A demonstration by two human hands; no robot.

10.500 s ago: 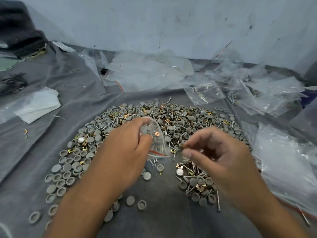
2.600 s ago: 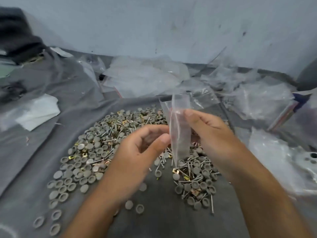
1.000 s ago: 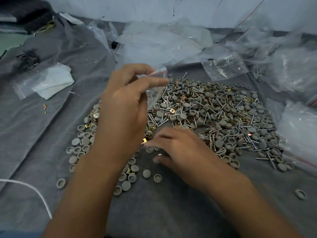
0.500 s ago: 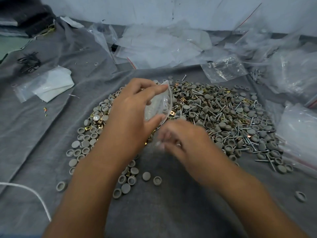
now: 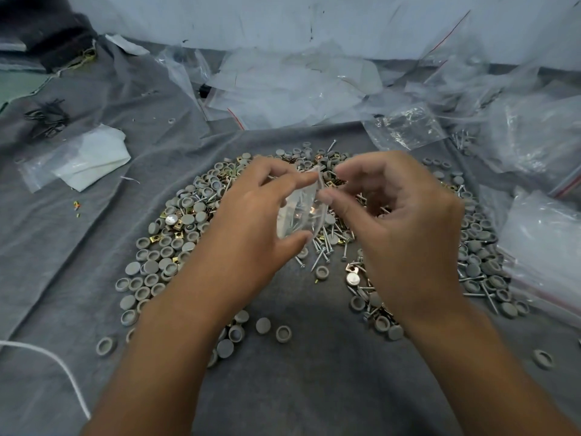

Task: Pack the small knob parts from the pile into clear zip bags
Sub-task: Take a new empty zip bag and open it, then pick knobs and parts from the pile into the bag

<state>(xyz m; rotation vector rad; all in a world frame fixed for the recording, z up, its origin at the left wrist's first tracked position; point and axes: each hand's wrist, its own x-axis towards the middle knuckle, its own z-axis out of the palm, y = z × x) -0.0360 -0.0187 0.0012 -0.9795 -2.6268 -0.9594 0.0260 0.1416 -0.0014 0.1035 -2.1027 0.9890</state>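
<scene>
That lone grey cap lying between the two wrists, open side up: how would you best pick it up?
Pinch the grey cap across its raised rim, coming straight down from above. It sits flat on the cloth, hollow side up, apart from its neighbours, so fingertips have room on both sides.

Bare forearms, no sleeves, unadorned fingers (image 5: pixel 284 184)

Grey cloth (image 5: pixel 94 247) cover, white cord (image 5: pixel 59 366) lower left, black clips (image 5: pixel 47 116), folded white sheet (image 5: pixel 94 158)

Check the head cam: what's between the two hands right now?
In the head view, the small clear zip bag, pinched by the left hand, lies between it and the right hand; screws show inside it.
</scene>
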